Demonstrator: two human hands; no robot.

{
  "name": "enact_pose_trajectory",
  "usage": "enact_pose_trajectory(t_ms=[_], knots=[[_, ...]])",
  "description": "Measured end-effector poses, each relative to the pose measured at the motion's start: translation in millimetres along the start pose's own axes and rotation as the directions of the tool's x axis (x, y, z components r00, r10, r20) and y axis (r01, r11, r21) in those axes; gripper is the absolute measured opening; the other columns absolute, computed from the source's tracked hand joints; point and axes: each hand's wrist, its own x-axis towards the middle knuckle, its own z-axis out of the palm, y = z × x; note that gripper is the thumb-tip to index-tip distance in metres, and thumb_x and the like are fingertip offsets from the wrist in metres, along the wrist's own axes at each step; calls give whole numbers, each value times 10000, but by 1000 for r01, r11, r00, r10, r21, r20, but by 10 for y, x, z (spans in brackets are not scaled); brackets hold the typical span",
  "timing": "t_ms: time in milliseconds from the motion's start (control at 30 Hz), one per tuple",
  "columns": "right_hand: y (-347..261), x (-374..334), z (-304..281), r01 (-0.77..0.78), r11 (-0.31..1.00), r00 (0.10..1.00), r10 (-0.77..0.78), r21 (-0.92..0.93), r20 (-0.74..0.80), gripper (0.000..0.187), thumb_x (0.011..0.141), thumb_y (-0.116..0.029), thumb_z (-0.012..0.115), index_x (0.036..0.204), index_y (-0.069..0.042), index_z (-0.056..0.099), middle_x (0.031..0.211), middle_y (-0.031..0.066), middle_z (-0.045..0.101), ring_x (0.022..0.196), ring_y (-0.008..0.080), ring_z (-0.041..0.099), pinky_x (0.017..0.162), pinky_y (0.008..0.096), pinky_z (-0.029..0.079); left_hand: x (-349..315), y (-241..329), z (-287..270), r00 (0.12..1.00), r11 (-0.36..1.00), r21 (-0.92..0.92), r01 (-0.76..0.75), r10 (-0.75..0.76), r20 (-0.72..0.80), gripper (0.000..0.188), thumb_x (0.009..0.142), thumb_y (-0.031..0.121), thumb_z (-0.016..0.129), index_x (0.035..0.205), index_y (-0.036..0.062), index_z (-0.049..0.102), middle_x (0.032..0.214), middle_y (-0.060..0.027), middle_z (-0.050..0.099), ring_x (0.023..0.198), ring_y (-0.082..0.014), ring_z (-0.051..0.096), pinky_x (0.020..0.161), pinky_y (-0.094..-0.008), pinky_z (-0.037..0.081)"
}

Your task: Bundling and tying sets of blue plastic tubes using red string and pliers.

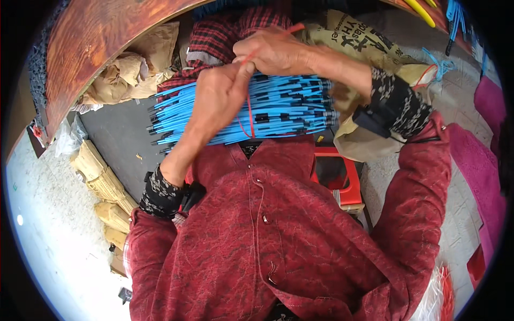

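Across my lap lies a thick bundle of thin blue cable-like lengths (294,113) with black ends and black sleeves. A red plastic tie strip (250,115) loops around its middle. Fingers closed, my left hand (220,95) pinches the strip just above the bundle. My right hand (274,52), a little higher and further right, is closed on the strip too, with a red end sticking out past it. The two hands nearly touch, and the strip between them is partly hidden by the fingers.
A wooden tabletop (101,45) curves along the far left. Crumpled brown paper (128,72) lies beneath its edge. A printed woven sack (353,40) stands at the far right, and a red stool (350,182) is beside me. Purple cloth (476,176) hangs at the right.
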Motion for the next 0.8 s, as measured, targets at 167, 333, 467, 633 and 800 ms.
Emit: enact_pose_trajectory(t_ms=[167, 333, 467, 633, 800], knots=[[-187, -47, 151, -439, 881, 889, 454, 175, -57, 366, 934, -384, 581, 922, -39, 705, 916, 199, 706, 900, 396, 676, 776, 509, 508, 106, -158, -155, 884, 758, -462, 461, -348, 311, 408, 1037, 334, 535, 988, -6, 756, 598, 30, 496, 527, -84, 446, 499, -268, 364], [-348, -30, 367, -644, 662, 658, 735, 383, -164, 433, 965, -419, 522, 908, -23, 687, 938, 214, 700, 955, 402, 667, 818, 514, 489, 54, -80, -153, 906, 733, -534, 422, -313, 286, 404, 1050, 321, 511, 986, -2, 745, 636, 15, 491, 541, -77, 492, 488, -257, 384], [-448, -146, 482, -519, 747, 649, 661, 416, -377, 402, 962, -388, 525, 819, -28, 631, 858, 212, 680, 862, 416, 658, 782, 520, 485, -10, -34, -177, 993, 981, -155, -119, 115, -33, 307, 1018, 231, 546, 917, -6, 713, 741, -114, 582, 713, -244, 593, 660, -367, 462], [-602, -186, 538, -418, 817, 630, 576, 397, -521, 330, 990, -284, 526, 822, -10, 597, 763, 175, 636, 715, 346, 626, 676, 423, 482, -41, -59, -202, 933, 942, -55, -330, 317, -172, 317, 1013, 230, 556, 875, -19, 697, 797, -156, 651, 754, -301, 629, 704, -388, 482], [-707, -142, 622, -232, 761, 513, 625, 606, -589, 314, 954, -233, 577, 726, -18, 573, 669, 143, 648, 645, 340, 654, 596, 437, 483, -157, -320, -136, 994, 969, -235, -81, 61, -95, 365, 1032, 255, 537, 870, -20, 714, 777, -149, 692, 704, -264, 665, 664, -361, 494]])
